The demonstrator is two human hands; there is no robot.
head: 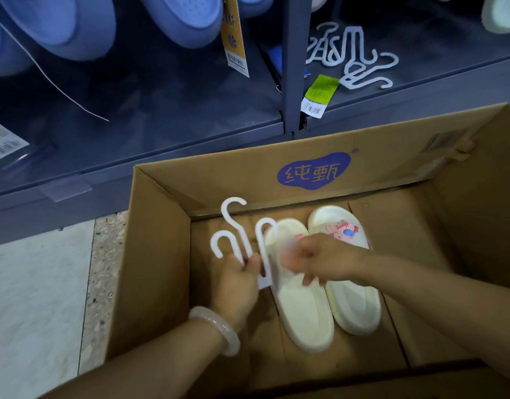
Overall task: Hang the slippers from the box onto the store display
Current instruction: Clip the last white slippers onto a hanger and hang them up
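A pair of cream slippers [328,306] with a pink cartoon patch lies side by side on the floor of an open cardboard box [159,254]. My left hand [239,280] holds a white plastic slipper hanger [242,234] by its lower part, hooks pointing up, just left of the slippers. My right hand [320,263] rests over the straps of the slippers, fingers curled around the left slipper's strap; that area is blurred. A pale bangle sits on my left wrist.
The dark blue store display [291,82] stands behind the box, with blue slippers [176,15] hanging at the upper left. Several spare white hangers [354,56] lie on the right shelf beside a green tag [320,93]. Tiled floor lies to the left.
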